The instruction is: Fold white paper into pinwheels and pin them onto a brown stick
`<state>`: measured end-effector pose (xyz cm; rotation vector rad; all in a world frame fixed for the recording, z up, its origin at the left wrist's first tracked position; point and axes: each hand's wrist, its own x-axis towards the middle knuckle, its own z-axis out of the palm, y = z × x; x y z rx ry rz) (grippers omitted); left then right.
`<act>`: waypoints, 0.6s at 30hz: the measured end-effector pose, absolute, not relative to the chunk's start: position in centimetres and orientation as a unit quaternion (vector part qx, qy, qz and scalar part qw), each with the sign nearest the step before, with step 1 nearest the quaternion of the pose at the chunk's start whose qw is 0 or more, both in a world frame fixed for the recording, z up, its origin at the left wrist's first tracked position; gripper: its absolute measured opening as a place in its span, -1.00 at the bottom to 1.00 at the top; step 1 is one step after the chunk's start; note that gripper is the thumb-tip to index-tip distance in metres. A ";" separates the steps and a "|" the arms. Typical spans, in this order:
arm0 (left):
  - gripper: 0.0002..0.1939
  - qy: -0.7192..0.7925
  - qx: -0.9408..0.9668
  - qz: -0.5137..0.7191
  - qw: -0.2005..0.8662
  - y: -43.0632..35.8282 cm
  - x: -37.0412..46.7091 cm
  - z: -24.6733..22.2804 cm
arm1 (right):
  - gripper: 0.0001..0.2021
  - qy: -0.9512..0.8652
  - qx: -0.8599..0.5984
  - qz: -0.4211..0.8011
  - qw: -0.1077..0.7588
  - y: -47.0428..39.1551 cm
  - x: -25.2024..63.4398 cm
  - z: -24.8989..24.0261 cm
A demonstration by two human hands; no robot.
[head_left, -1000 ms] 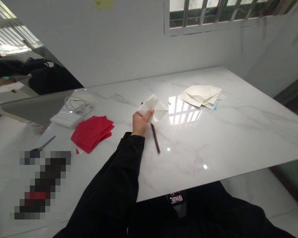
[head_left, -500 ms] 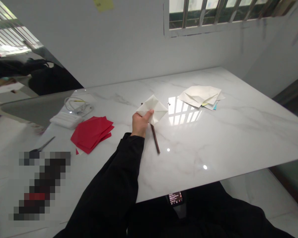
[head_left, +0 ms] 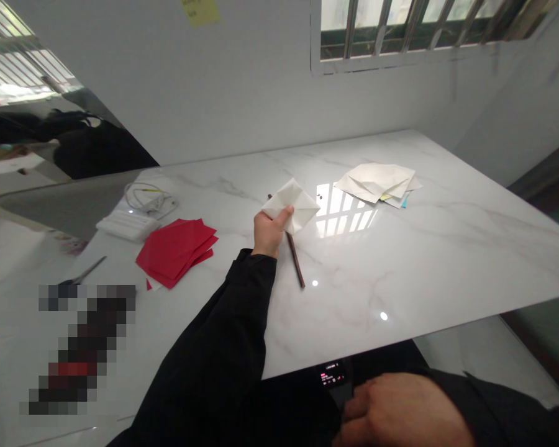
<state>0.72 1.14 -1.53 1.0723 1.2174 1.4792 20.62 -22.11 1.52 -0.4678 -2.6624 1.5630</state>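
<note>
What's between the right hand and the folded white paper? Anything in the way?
Only the table's near edge seems to lie between the right hand and the folded white paper; nothing visible stands up there. The dark brown stick lies just left of that path, and the left hand grips the paper.

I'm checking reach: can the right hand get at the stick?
Probably yes: the stick pokes out uncovered from under the paper in the left hand, and the right hand seemingly need only clear the table edge.
</note>
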 end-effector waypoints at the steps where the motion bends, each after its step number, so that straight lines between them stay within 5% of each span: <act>1: -0.49 0.492 0.435 0.602 0.454 1.1 0.7 -1.6 | -0.71 -0.851 -0.136 0.508 0.011 -21.3 21.3 2.7; 4: -0.48 0.491 0.439 0.607 0.445 1.3 0.5 -1.6 | -0.84 -0.847 -0.142 0.512 0.028 -18.8 22.4 6.6; 6: -0.48 0.494 0.443 0.606 0.439 1.5 0.3 -1.7 | -0.92 -0.875 -0.125 0.466 -0.040 -18.2 22.4 9.0; 9: -0.49 0.501 0.443 0.604 0.434 1.8 -0.1 -1.8 | -0.84 -0.878 -0.056 0.469 -0.085 -17.6 21.8 11.4; 12: -0.52 0.497 0.448 0.608 0.428 1.9 -0.2 -1.7 | -0.92 -0.875 -0.154 0.455 0.066 -13.6 21.4 11.2; 18: -0.61 0.513 0.456 0.606 0.401 1.9 -0.7 -1.7 | -0.81 -0.752 -0.509 0.168 0.385 2.3 22.6 1.5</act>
